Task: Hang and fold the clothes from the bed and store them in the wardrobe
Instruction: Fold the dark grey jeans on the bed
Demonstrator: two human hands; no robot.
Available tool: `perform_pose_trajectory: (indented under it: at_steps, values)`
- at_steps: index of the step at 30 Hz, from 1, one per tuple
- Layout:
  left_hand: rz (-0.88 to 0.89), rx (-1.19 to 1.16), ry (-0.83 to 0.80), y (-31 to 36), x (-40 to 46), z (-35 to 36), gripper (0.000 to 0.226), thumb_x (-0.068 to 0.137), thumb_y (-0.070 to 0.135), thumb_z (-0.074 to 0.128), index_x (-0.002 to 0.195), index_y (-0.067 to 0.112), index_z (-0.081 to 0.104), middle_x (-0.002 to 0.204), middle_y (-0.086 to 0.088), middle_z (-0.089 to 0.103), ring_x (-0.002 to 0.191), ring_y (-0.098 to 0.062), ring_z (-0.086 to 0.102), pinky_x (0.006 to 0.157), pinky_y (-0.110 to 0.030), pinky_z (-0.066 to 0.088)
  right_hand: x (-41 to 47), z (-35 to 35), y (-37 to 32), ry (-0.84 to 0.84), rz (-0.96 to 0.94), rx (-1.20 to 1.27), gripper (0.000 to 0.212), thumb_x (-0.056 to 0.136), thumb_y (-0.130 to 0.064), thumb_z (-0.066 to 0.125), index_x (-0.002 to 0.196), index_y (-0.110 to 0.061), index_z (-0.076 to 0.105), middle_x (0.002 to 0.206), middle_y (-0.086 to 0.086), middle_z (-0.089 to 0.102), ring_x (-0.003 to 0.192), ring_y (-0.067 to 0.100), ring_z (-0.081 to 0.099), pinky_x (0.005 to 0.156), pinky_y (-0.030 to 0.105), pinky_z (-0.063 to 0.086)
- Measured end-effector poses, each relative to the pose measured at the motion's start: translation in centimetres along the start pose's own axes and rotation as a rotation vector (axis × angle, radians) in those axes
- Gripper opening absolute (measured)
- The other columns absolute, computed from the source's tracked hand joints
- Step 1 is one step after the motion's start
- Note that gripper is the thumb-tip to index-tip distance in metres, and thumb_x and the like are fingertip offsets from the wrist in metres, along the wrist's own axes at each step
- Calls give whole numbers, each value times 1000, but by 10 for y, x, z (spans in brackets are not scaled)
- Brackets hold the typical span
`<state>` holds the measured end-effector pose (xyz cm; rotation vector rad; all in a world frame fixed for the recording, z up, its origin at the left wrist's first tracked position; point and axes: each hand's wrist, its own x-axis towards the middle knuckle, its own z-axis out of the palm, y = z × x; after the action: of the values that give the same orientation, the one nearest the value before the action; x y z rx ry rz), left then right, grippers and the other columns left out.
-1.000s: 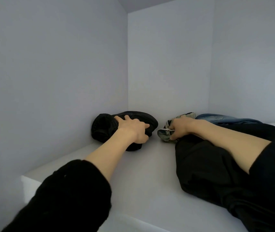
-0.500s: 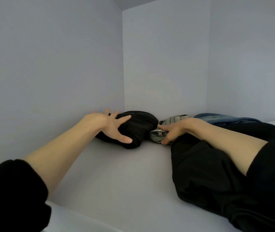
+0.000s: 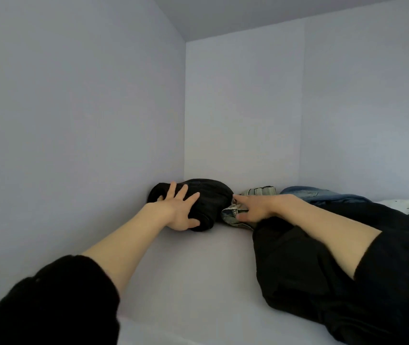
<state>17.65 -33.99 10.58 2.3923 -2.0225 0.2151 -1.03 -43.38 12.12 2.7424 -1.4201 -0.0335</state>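
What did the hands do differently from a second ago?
The left hand let go of its curled grip on the rolled black cloth bundle and now presses it with spread fingers toward the back corner. The right hand opened too, its straight fingers resting on the small grey-and-white folded cloth. The blue denim garment and the big black garment stayed put.

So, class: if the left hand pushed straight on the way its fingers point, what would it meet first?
The left hand already touches the black bundle; pushing on would probably press it against the wardrobe's back wall, though depth is unclear.
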Motion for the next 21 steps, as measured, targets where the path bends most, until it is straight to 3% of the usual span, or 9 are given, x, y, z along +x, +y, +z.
perform_pose_trajectory:
  at_steps: [5, 10, 12, 15, 17, 21]
  values:
    - [147, -126, 100, 9, -55, -24, 68, 97, 42, 43, 150, 32, 1, 159, -3, -6, 146, -24, -9, 118, -47, 4, -68, -36, -18, 205, -11, 172, 50, 101, -29, 37, 148, -15, 25, 154, 5, 28, 139, 22, 29, 110, 27, 21]
    - [400, -464, 459, 32, -120, -34, 54, 97, 33, 46, 147, 23, 27, 151, 1, 32, 139, -16, 27, 110, -25, 20, -152, -36, -40, 526, 2, 553, 39, 99, -22, 42, 138, -18, 44, 136, 9, 51, 124, 20, 47, 99, 23, 32]
    - [477, -588, 559, 52, -154, -31, 47, 97, 30, 47, 142, 23, 37, 145, 0, 41, 133, -16, 35, 104, -22, 26, -201, -22, -49, 631, 45, 612, 35, 98, -22, 44, 132, -19, 51, 128, 6, 57, 119, 18, 52, 102, 26, 37]
    - [667, -732, 564, 89, -209, -25, 40, 96, 25, 48, 136, 20, 46, 135, -1, 51, 126, -15, 45, 99, -21, 32, -284, 6, -62, 795, 214, 638, 30, 95, -22, 46, 123, -20, 58, 114, 3, 66, 109, 19, 58, 102, 36, 42]
    - [788, -837, 561, 112, -241, -18, 37, 96, 23, 49, 133, 22, 49, 131, 2, 55, 123, -10, 47, 97, -19, 34, -335, 23, -74, 855, 305, 650, 26, 94, -22, 48, 117, -22, 61, 111, 4, 68, 104, 19, 61, 99, 35, 44]
    - [992, -971, 407, 158, -324, 9, 35, 96, 23, 48, 131, 25, 50, 126, 3, 57, 113, 1, 47, 88, -10, 32, -458, 63, -107, 828, 548, 609, 26, 94, -21, 49, 118, -22, 59, 113, 3, 67, 103, 16, 61, 96, 30, 44]
